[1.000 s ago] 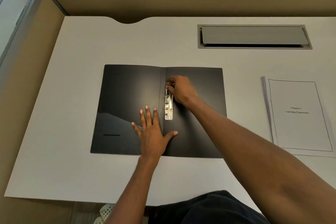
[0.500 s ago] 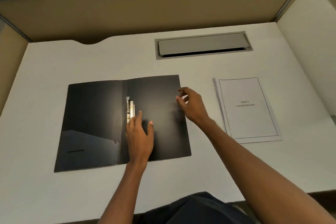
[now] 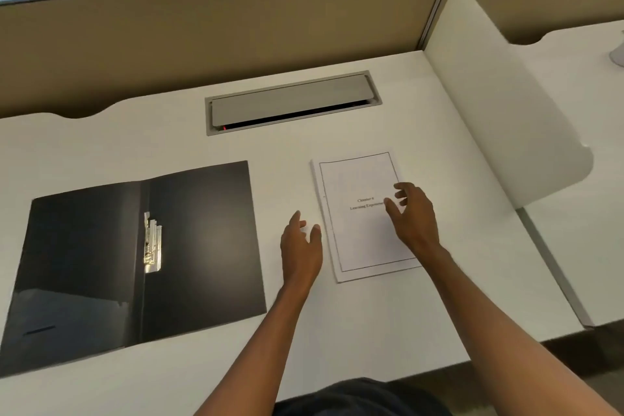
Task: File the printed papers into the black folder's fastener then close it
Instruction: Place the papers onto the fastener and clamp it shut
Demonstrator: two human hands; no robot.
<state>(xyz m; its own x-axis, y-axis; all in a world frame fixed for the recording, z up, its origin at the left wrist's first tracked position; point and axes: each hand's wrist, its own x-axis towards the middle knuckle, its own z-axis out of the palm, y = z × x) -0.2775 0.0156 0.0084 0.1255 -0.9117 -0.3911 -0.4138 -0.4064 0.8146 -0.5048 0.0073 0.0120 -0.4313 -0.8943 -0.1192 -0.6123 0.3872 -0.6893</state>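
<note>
Beige partition panels (image 3: 236, 27) close off the back of the white table (image 3: 371, 324) where we work, with a grey cable hatch (image 3: 292, 103) set into its far side. On our left the black folder (image 3: 209, 240) lies spread open and flat, its metal fastener (image 3: 152, 241) by the spine with its prongs raised. Well to the right of it rest the printed papers (image 3: 361, 240), a stapled-looking stack with a bordered title page facing up.

Our right hand (image 3: 413, 219) hovers over the middle of the stack, its grip released, fingers spread and curled a little; we cannot tell whether the fingertips touch the page. Our left hand (image 3: 300, 250) sits just beside the stack's left edge, between papers and folder, also loose and holding nothing, thumb near the paper edge.
</note>
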